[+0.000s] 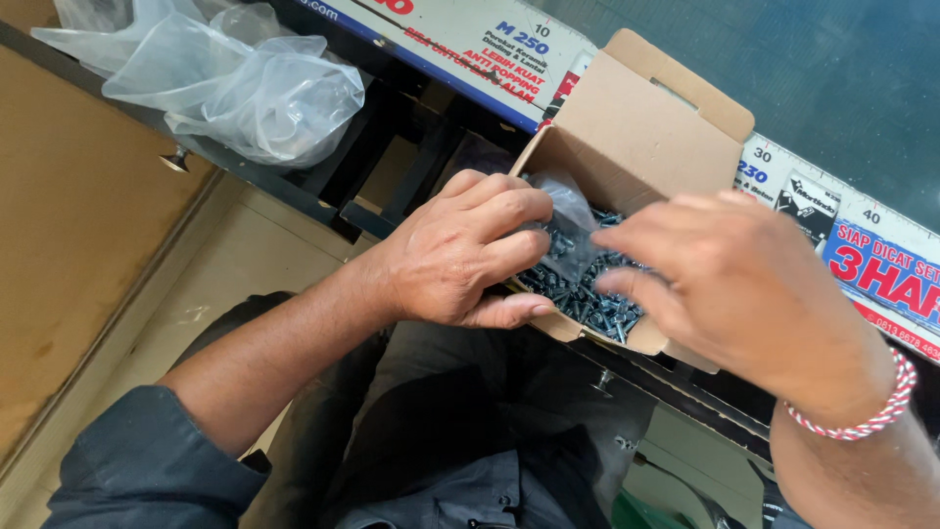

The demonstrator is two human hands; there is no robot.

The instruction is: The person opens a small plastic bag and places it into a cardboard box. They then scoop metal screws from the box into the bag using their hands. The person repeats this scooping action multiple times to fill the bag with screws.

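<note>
The counter (pixel 862 88) has a dark glass top, with a printed measuring strip (pixel 470 44) running along its front edge and a dark frame below. An open cardboard box (pixel 636 127) sits on that front edge, across the strip, its flaps up and its near side hanging just over the frame. Well away from the box, further along the same edge, lies a crumpled clear plastic bag (pixel 235 88). Beyond the box, the glass stretches off toward the far corner.

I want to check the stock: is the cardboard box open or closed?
Open. The cardboard box has its flaps folded back, and small dark screws show inside.
</note>
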